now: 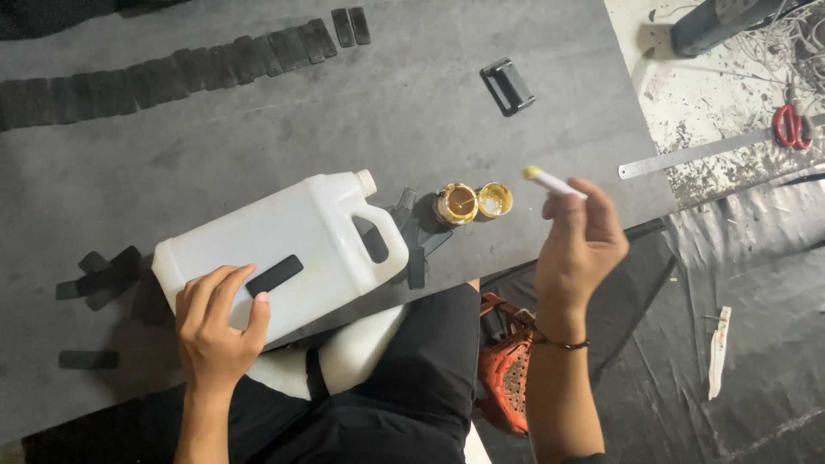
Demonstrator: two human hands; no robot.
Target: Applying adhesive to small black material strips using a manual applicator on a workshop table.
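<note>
Right hand holds brush (left hand on jug).

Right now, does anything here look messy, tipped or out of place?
The white jug lies on its side as a work surface, with a black strip under the left hand. The pale board at top right is splattered with dark stains.
</note>
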